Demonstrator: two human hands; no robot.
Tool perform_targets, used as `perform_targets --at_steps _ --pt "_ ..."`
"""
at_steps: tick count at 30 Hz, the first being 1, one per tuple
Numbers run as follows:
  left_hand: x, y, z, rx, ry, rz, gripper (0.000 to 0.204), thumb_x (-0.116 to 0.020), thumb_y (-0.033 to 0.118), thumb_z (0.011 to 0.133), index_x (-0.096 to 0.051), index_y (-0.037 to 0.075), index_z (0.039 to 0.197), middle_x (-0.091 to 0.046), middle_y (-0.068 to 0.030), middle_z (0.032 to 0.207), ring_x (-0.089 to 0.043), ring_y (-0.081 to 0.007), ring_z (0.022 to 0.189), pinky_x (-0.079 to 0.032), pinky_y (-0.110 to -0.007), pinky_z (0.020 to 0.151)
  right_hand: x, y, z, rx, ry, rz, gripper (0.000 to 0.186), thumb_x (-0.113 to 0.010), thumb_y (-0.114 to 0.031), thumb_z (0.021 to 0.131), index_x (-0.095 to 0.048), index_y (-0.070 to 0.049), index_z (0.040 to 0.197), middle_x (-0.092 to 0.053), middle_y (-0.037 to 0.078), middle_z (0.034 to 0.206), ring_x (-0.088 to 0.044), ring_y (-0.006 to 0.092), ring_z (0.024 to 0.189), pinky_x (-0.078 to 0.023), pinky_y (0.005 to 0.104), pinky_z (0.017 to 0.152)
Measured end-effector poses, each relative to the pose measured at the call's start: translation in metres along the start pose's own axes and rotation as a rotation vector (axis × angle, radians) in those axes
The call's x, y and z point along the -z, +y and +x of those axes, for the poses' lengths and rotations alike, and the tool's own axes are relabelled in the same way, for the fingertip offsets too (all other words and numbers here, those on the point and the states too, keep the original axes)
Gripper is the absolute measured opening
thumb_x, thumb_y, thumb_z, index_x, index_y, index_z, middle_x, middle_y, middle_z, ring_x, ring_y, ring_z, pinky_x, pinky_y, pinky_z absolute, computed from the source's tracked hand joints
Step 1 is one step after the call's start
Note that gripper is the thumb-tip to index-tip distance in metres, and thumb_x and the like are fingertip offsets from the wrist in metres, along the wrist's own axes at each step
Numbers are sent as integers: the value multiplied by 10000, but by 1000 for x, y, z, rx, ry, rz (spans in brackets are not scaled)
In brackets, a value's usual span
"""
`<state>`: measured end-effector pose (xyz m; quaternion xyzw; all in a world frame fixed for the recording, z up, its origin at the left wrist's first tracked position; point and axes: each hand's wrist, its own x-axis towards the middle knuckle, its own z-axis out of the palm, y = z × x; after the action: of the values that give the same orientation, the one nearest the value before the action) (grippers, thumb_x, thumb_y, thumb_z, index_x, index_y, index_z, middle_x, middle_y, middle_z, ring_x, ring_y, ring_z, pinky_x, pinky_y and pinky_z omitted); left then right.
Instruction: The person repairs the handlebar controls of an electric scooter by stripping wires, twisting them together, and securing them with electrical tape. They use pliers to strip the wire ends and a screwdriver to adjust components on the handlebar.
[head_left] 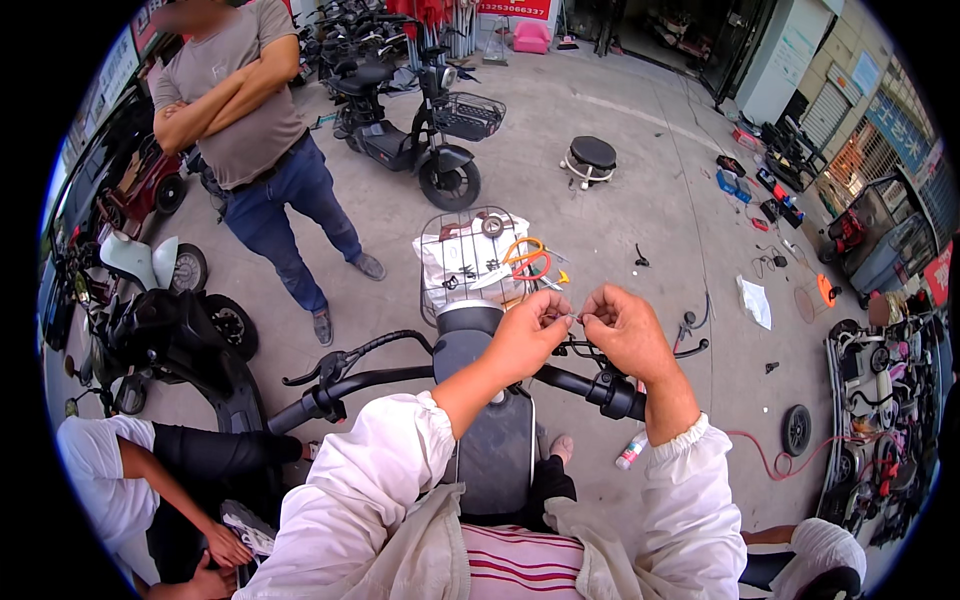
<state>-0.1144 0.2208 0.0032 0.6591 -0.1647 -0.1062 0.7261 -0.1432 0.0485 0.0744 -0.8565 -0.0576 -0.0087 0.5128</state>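
My left hand (530, 330) and my right hand (630, 325) meet above the handlebar (385, 378) of a dark electric scooter. Thumb and fingers are pinched together on each, with the fingertips almost touching. Between them is something thin and small, too fine to name. Dark cables and a brake lever (690, 348) show below and beside my right hand. Just beyond my hands, the wire front basket (424, 275) carries a white bag (455, 255), orange-handled scissors (530, 262) and a small yellow-handled tool (563, 277).
At the left a person (245, 120) stands with folded arms near a parked scooter (400, 130). Seated people are at lower left (110, 470) and lower right (815, 560). A round stool (592, 153), a tyre (796, 430), a red hose (775, 465) and a spray can (632, 450) are on the ground.
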Motion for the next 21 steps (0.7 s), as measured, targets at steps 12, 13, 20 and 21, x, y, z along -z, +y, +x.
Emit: perform_targets --at_steps 12,13,20,21 --pt "9 19 4 103 -130 162 133 -624 81 922 -615 -12 1017 -607 15 847 -545 -46 745 -459 -227 652 -2 -9 -5 65 40 -138 123 -687 -25 779 -619 12 874 -656 100 756 -625 171 672 -513 319 634" --pt "11 20 4 111 -146 164 134 -621 86 921 -617 -11 1014 -604 17 842 -539 -45 743 -454 -228 651 -3 -8 -5 83 49 -130 119 -685 -23 777 -617 11 868 -655 105 754 -624 176 668 -510 320 631" --pt "17 19 6 196 -231 3 157 -602 150 936 -649 10 990 -598 30 838 -507 -48 745 -414 -224 658 -1 -11 -6 73 80 -124 86 -632 -39 820 -622 22 879 -645 63 722 -585 104 681 -489 286 616" --pt "17 19 5 206 -231 3 180 -607 163 932 -661 2 992 -602 25 826 -510 -53 738 -418 -231 653 -1 -10 -6 79 80 -127 91 -629 -45 826 -623 24 886 -647 66 721 -587 105 683 -491 289 618"
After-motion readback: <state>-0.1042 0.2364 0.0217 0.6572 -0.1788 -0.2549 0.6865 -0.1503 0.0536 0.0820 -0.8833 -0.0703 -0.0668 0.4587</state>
